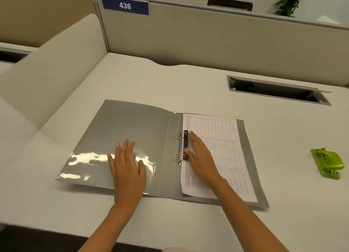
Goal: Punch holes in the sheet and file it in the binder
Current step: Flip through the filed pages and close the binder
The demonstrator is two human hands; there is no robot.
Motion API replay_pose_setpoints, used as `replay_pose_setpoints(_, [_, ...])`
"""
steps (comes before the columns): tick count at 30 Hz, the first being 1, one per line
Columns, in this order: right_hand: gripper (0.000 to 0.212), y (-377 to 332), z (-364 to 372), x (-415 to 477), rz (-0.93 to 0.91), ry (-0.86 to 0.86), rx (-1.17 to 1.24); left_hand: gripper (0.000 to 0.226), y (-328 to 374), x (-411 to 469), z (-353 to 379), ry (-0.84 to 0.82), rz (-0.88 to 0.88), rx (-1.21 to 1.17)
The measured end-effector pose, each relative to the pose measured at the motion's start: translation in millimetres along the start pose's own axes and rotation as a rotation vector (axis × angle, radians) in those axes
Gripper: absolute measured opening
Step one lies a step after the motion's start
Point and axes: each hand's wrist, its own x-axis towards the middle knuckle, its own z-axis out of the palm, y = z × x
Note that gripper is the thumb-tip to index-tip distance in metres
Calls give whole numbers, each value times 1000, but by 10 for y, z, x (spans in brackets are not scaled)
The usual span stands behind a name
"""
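A grey ring binder (132,127) lies open on the desk. A printed sheet with a table (224,149) lies on its right half, its left edge at the two metal rings (181,147). My right hand (200,153) rests flat on the sheet beside the ring mechanism, fingers straight. With spread fingers my left hand (127,163) presses flat on the left cover, over its clear pocket. A green hole punch (327,163) sits apart at the far right of the desk.
The white desk (188,85) has a cable slot with an open lid (277,90) at the back right. A beige partition (207,36) with a "436" sign (125,6) stands behind. A side panel rises at the left.
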Motion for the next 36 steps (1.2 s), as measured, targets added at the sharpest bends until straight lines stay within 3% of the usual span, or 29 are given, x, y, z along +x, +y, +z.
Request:
replay_pose_setpoints(4, [52,117,63,45,-80,1,-202,66,-238,-283,-74,-68,-28,218])
replay_pose_setpoints(8, [53,196,153,17,-80,40,-382,79,-300,-425,-122,45,-258,225])
replay_pose_setpoints(13, [54,249,178,33,-73,31,-408,91,-106,-420,-241,368,-460,-400])
replay_pose_setpoints(16, [54,263,187,34,-73,34,-411,68,-65,-350,-312,475,-666,-867])
replay_pose_setpoints(19, [53,260,184,30,-76,45,-408,43,-95,-255,-401,545,-731,-1353])
replay_pose_setpoints(23, [53,247,172,22,-78,58,-386,48,-171,-196,-492,383,-832,-1675])
replay_pose_setpoints(26, [51,228,150,-5,-86,82,-331,47,-93,-181,-606,184,-741,-1758])
replay_pose_setpoints(30, [43,197,129,-83,-64,177,-120,37,157,-139,-731,-44,-523,-1647])
replay_pose_setpoints(35, [23,159,18,-129,2,507,29,39,486,-90,-701,-392,-322,-1147])
replay_pose_setpoints(36, [19,156,-16,-132,57,568,87,50,525,-81,-670,-450,-263,-1060])
